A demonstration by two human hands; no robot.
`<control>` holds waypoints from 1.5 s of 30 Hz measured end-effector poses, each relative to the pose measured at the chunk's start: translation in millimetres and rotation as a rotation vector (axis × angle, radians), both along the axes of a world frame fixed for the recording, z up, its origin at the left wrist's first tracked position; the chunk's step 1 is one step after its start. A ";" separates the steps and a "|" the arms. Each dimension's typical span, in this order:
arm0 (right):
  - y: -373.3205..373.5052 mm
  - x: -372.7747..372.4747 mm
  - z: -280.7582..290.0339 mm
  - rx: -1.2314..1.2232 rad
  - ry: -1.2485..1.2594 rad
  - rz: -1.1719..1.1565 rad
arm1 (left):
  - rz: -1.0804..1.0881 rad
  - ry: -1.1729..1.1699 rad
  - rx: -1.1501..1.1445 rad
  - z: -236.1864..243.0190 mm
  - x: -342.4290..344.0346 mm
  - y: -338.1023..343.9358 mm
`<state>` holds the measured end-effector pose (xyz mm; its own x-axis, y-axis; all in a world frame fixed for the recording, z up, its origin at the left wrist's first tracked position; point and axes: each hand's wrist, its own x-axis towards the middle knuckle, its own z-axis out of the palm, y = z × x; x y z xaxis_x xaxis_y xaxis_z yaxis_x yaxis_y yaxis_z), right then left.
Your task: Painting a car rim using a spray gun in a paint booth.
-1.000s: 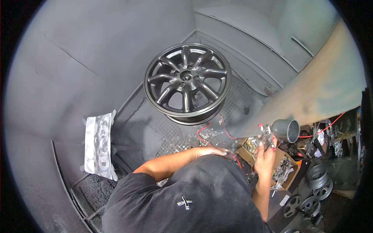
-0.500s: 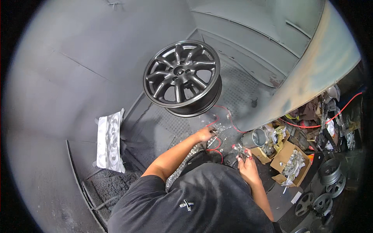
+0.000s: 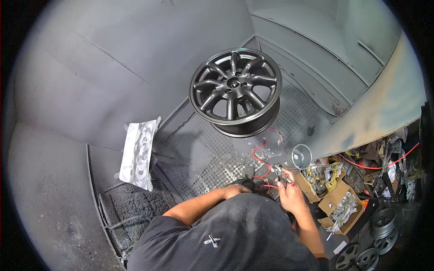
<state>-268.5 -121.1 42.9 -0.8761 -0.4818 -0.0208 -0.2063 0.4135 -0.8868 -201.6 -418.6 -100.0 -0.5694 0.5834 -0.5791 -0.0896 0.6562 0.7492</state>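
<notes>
My right hand (image 3: 291, 194) is closed around a small metal spray gun (image 3: 282, 177), held out in front of my waist. A thin red air hose (image 3: 263, 159) curls over the floor close to the gun. My left hand (image 3: 236, 190) rests low against the front of my body, its fingers mostly hidden by my dark shirt. Beyond both hands, a dark glossy alloy wheel (image 3: 233, 84) with several spokes is raised above the floor, face up. Whatever supports it from below is hidden.
Left of the wheel stands a white panel (image 3: 138, 153) with grey sprayed rings. At the right are a metal can (image 3: 301, 156), a cardboard box (image 3: 334, 198) with crumpled masking material, and several loose wheels (image 3: 383, 222). Grey walls (image 3: 117, 49) enclose the far side.
My left hand has drawn back from in front of me to my waist. The right hand still holds the spray gun, now slightly farther forward. The whole view has shifted a little.
</notes>
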 end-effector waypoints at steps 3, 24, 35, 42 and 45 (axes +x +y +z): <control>-15.1 -21.5 29.7 -0.139 0.028 0.023 | 0.043 -0.021 0.027 1.5 -1.3 -25.5; -255.4 -225.3 191.3 -0.085 0.227 -0.203 | 1.376 -0.126 0.429 -53.8 -282.1 -319.9; -234.1 -220.9 191.0 0.305 0.074 -0.673 | 1.208 -0.348 0.550 -4.2 -352.5 -348.1; -260.2 -233.6 184.8 0.248 0.265 -0.601 | 1.292 -0.349 0.647 -14.1 -315.0 -332.6; -275.5 -232.8 200.2 0.101 0.182 -0.315 | 1.363 -0.314 0.590 -31.0 -289.9 -323.7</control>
<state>-501.3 -396.6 243.1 -0.9746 -0.1920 0.1154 -0.2060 0.5656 -0.7986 -491.5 -742.3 -131.1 -0.7511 -0.0860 -0.6546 -0.5629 -0.4347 0.7030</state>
